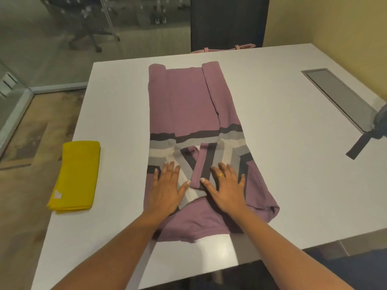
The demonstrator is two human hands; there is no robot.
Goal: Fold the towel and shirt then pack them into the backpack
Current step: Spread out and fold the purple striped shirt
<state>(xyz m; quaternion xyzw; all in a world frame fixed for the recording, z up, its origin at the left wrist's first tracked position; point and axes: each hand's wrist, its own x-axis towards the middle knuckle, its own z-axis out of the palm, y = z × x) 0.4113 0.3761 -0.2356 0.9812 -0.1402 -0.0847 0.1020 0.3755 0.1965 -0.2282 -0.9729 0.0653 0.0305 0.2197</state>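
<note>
A mauve shirt (184,101) with dark, grey and white stripes lies lengthwise in the middle of the white table (282,132), its sides and sleeves folded inward. My left hand (167,189) presses flat on the folded left sleeve, fingers spread. Flat on the right sleeve lies my right hand (226,189), a ring on one finger. A yellow towel (76,174), folded into a rectangle, rests near the table's left edge. At the right edge of view a grey backpack (380,124) shows only partly, with a dark strap (360,145) trailing onto the table.
A grey cable hatch (339,97) is set into the table at the back right. A dark chair (228,21) stands behind the far edge with a pink strap (240,47) by it. Glass wall and floor lie to the left.
</note>
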